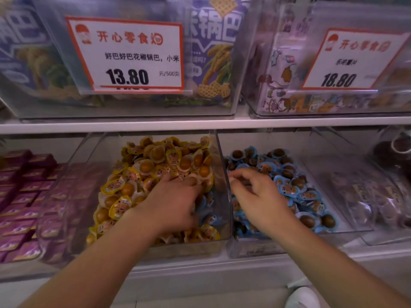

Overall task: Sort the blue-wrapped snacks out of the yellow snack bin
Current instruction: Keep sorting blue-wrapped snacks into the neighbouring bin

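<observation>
Still misplaced, the blue-wrapped snacks (pixel 209 210) are seen in the yellow snack bin (pixel 223 221), just right of the left hand (pixel 175 196), whose fingers are spread ungrasping; whether anything is pinched by the curled right hand (pixel 255 192) cannot be told.

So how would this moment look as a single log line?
left hand: digging in yellow bin | right hand: over blue bin | blue snacks remain among yellow

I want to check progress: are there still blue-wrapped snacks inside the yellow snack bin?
Yes. A few blue-wrapped snacks lie in the yellow snack bin, at its right side beside the left hand.
</observation>
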A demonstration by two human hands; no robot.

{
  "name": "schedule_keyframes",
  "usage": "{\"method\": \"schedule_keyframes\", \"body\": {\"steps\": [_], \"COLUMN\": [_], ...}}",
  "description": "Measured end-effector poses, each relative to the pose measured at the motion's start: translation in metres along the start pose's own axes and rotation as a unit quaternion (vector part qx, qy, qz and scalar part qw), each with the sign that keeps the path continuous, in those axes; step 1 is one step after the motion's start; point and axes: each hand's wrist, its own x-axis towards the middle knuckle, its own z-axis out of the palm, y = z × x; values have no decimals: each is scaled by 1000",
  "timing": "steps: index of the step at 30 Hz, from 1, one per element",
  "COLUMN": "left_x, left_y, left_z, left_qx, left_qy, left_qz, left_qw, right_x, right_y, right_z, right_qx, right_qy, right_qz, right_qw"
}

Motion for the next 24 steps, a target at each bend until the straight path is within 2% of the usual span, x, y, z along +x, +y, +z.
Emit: {"method": "schedule_keyframes", "body": {"steps": [4, 8, 12, 14, 17, 20, 22, 24], "left_x": [11, 14, 17, 17, 15, 15, 14, 14], "left_y": [14, 17, 15, 18, 22, 25, 23, 18], "left_z": [11, 17, 9, 7, 10, 13, 12, 7], "left_qx": [23, 27, -155, -207, -141, -104, -130, -211], "left_qy": [-5, -51, -90, -81, -39, -42, -50, -43], "left_qz": [-13, 4, 23, 24, 20, 27, 38, 34], "left_qw": [1000, 998, 984, 975, 989, 993, 989, 976], "right_x": [-2, -2, -1, -1, -1, -1, -1, 1], "right_y": [-1, -2, -4, -6, -6, -8, -8, -8], "right_z": [0, 0, 1, 1, 1, 1, 2, 1], "right_qx": [-1, -2, 5, 7, 8, 2, 6, 12], "right_qy": [0, -3, 0, -1, -3, 1, 3, 2], "right_qz": [-3, -2, -1, 3, 8, 8, 10, 10], "right_qw": [1000, 1000, 1000, 1000, 1000, 1000, 1000, 1000]}}
